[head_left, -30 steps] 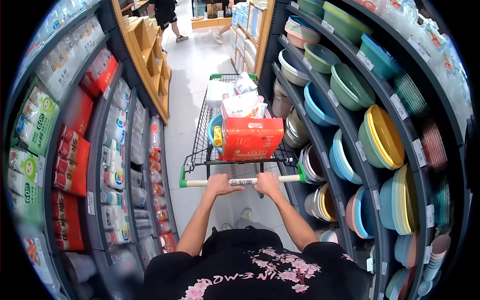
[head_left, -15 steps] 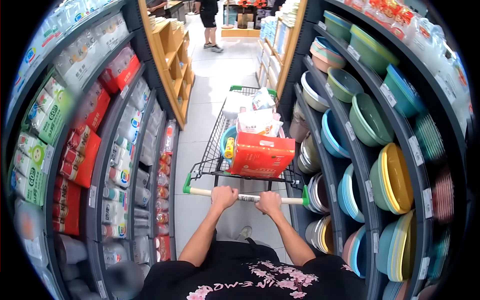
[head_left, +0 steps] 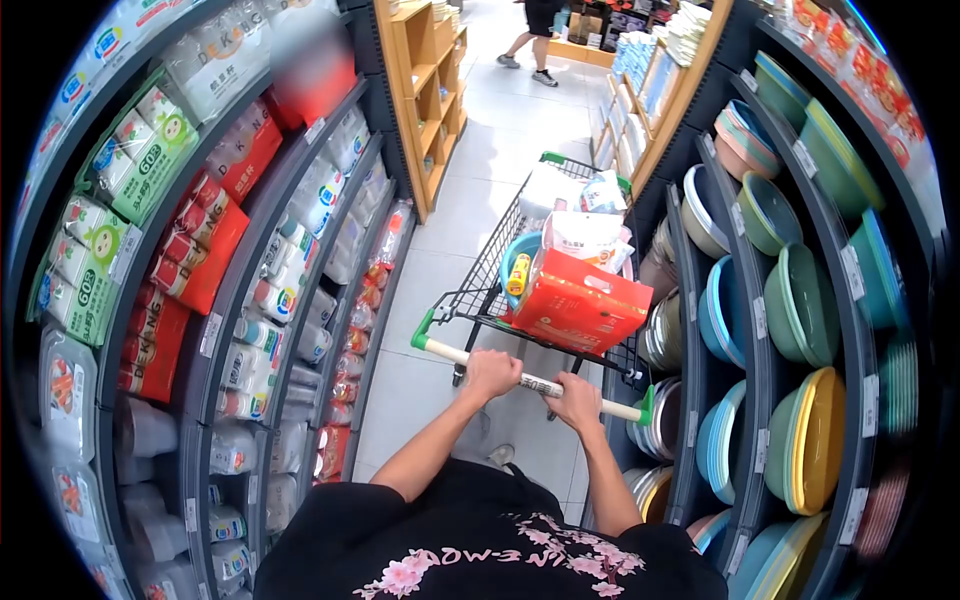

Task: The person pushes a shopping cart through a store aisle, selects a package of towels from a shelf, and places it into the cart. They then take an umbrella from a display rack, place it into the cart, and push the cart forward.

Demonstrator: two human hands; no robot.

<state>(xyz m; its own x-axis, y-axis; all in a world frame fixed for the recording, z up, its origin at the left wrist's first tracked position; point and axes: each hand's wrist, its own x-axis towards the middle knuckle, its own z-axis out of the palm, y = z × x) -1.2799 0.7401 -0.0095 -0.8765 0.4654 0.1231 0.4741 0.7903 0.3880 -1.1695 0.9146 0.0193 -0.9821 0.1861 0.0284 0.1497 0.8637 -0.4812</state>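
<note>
- Left hand (head_left: 494, 373): yours, fingers wrapped around the straight, cream-coloured handle bar (head_left: 541, 386), left of its printed label.
- Right hand (head_left: 576, 402): yours, likewise closed around the bar, right of the label.
- Black wire shopping cart with green corners (head_left: 510, 228): in the aisle ahead of you, set aslant, its right side close to the right-hand shelving; whether they touch, you cannot tell.
- Cart contents: large glossy red box (head_left: 582, 300), tilted; white printed pouch (head_left: 580, 237); round light-blue basin (head_left: 521, 245), partly hidden.
- Green right end cap (head_left: 646, 405): near nested pale plastic basins (head_left: 655, 422).
- Hazards, as judged: uneven pushing could swing the cap into those basins; a knock could topple the tilted box; a person in dark shorts (head_left: 541, 20), farther up, could obstruct the way.
</note>
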